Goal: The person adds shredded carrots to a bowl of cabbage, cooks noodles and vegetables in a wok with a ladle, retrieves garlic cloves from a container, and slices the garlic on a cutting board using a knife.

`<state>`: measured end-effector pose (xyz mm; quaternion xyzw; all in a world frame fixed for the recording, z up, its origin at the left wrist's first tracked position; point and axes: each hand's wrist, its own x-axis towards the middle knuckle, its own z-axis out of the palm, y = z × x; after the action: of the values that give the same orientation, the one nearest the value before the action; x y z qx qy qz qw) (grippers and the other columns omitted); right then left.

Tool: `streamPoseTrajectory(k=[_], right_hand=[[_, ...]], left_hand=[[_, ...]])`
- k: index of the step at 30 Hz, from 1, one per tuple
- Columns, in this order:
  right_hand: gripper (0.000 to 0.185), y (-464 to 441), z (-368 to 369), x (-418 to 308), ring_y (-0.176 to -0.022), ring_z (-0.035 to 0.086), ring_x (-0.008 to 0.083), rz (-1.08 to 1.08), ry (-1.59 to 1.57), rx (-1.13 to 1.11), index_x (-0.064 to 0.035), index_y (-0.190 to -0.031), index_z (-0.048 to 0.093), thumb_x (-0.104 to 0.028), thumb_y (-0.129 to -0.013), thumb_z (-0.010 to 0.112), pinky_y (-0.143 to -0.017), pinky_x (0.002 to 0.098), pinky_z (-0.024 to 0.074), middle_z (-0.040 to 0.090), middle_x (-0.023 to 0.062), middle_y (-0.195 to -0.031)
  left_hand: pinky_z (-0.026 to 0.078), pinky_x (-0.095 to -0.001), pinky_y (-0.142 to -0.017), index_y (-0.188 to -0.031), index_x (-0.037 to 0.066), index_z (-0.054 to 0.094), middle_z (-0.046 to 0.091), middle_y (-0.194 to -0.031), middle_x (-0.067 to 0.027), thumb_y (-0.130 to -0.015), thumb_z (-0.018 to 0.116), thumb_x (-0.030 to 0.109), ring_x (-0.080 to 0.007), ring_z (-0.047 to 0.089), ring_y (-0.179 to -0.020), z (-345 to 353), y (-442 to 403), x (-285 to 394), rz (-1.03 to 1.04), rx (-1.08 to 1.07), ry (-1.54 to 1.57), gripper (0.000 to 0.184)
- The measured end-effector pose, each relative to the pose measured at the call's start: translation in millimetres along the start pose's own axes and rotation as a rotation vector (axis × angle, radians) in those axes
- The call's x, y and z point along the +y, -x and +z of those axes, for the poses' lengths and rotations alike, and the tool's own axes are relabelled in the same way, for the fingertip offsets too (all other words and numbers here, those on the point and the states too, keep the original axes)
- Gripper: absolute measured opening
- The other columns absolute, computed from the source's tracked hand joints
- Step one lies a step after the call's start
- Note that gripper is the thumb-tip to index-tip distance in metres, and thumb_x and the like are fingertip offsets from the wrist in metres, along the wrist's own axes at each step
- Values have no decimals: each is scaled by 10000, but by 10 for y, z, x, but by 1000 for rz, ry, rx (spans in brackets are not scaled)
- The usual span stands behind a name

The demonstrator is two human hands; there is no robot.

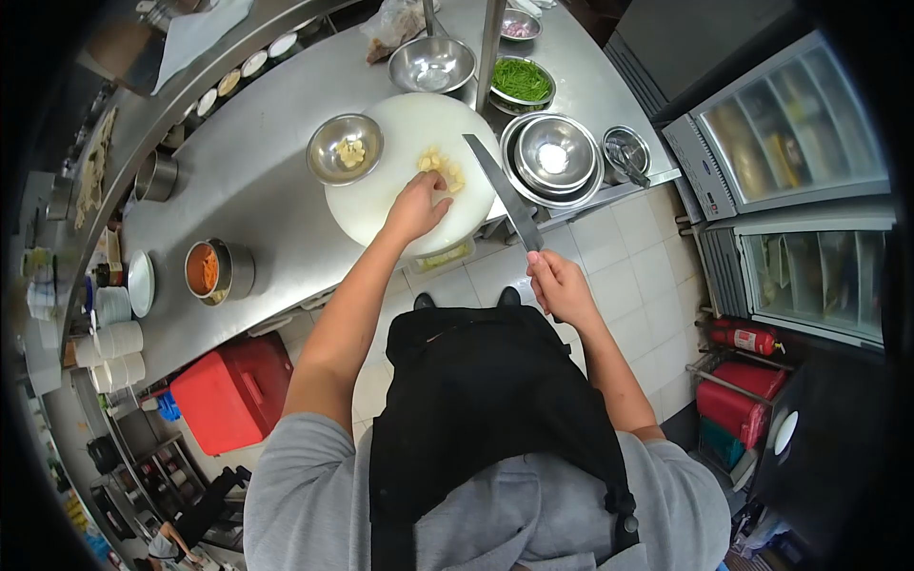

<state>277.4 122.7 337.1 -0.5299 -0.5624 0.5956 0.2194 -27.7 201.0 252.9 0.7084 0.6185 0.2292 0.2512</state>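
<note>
My right hand (564,291) grips the handle of a large kitchen knife (506,195). Its broad blade points up and left, past the right edge of the round white cutting board (381,214). On the board, my left hand (419,209) rests with its fingertips at a small pile of pale yellow pieces (440,165) that look like peeled garlic cloves. The left thumb is apart from the fingers, and I see nothing held between them. A steel bowl (319,164) with more such pieces (351,152) stands at the board's left edge.
Stacked steel bowls (555,157) stand right of the board, near a bowl of chopped greens (521,80). Behind it is a steel pan (431,65). A pot with orange contents (231,271) sits left on the steel counter (271,228). A post (490,48) rises at the back.
</note>
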Motion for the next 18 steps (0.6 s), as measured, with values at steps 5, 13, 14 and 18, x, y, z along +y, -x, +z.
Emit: streamPoseTrajectory(k=[5,13,14,18], right_hand=[[433,-58,32,47,-407,431,62,-32,44,22,-26,-837,577,-380,-1077,507,-386,249,337,486,-8,-539],[428,-143,87,90,-547,559,432,-241,481,93,12,-812,560,-359,-1021,606,-528,458,449,584,213,-591],[425,-136,144,60,-607,573,494,-218,531,85,16,-829,561,-364,-1012,615,-559,501,465,605,253,-629],[429,-175,276,190,-685,631,503,-222,704,58,9,-902,564,-405,-999,622,-608,560,483,635,265,-678]], left_hand=[[542,-444,-834,-1180,49,636,656,-1099,-186,-880,679,142,-368,667,-927,201,-71,153,72,144,-16,316],[530,-434,-862,-1115,18,669,670,-1056,-178,-871,665,117,-349,659,-974,-7,465,135,-252,49,60,263],[530,-429,-869,-1115,15,668,669,-1057,-174,-862,681,118,-342,660,-975,12,514,158,-229,107,93,273],[530,-424,-874,-1124,13,663,667,-1059,-160,-829,729,117,-330,659,-986,17,588,143,-208,168,111,319]])
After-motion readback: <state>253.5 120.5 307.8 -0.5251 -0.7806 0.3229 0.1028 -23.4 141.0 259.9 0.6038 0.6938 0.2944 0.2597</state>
